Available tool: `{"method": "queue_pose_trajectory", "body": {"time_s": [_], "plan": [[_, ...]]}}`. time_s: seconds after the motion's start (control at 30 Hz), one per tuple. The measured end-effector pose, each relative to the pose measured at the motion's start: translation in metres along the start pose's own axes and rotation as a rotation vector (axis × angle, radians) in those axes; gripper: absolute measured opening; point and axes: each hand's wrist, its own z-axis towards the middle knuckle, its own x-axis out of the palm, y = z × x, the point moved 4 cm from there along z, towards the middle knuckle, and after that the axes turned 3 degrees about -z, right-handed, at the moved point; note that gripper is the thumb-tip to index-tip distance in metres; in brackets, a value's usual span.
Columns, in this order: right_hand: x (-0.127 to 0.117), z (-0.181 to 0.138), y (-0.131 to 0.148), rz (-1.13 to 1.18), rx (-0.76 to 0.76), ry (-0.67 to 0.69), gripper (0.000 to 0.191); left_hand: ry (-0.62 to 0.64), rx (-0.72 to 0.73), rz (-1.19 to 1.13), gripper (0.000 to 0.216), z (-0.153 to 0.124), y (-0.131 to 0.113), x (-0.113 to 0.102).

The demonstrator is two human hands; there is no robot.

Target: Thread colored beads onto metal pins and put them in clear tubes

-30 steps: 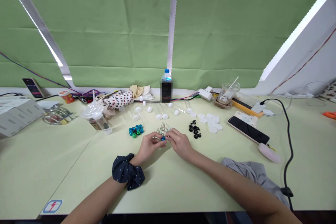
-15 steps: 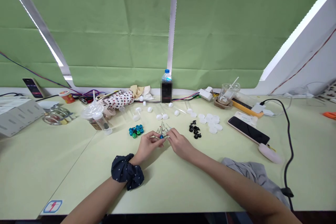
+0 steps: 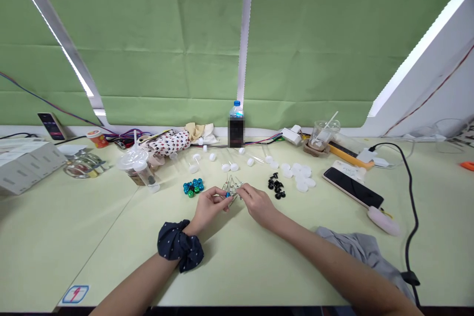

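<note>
My left hand (image 3: 211, 206) pinches a small shiny blue ball (image 3: 228, 194) between thumb and fingertips. Just beyond it lies a loose pile of thin silvery metal pins (image 3: 230, 183). The fingers of my right hand (image 3: 256, 202) are pressed together at the right side of that pile; whatever is between them is hidden. To the left is a cluster of shiny blue and green balls (image 3: 193, 186). Small black pieces with stems (image 3: 276, 186) lie to the right, and flat white discs (image 3: 300, 172) lie behind those.
Clear tubes with white caps (image 3: 225, 167) lie behind the pins. A lidded plastic cup (image 3: 133, 160) stands at left, a bottle (image 3: 236, 128) at the back. At right are a phone (image 3: 351, 187), a pink case (image 3: 383, 220), a black cable (image 3: 410, 237) and grey cloth (image 3: 355, 247).
My right fingers have moved slightly right, in among the pins. The left hand keeps the blue ball in nearly the same place. The whole view has shifted a little.
</note>
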Motion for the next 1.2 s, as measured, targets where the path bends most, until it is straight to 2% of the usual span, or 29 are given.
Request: {"method": "queue_pose_trajectory", "body": {"time_s": [0.37,1.2], "plan": [[0.0065,-0.0022,0.0021,-0.025,0.020,0.001,0.034,-0.017,0.050,0.017,0.023,-0.0041,-0.0069,0.0035],[0.0061,-0.0005,0.0018,0.031,0.049,0.106,0.033,0.020,0.010,0.056,0.025,-0.0021,0.0026,0.0049]]}}
